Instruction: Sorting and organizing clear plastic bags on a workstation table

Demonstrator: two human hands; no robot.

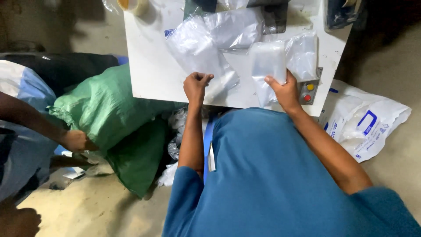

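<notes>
My left hand [196, 86] rests curled at the near edge of the white table [149, 66], pinching the lower end of a clear plastic bag [197, 50] that lies on the table. My right hand [286, 91] holds a small filled clear plastic pouch [267, 63] from below, thumb against its lower edge. Another clear pouch [302, 55] lies just to the right of it, and a further clear bag [234, 28] sits behind.
A panel with a yellow button [310, 87] and a red button [307, 98] sits at the table's right edge. A large green sack [109, 114] stands on the floor at left, touched by another person's hand [75, 140]. A white printed bag [364, 120] lies on the floor at right.
</notes>
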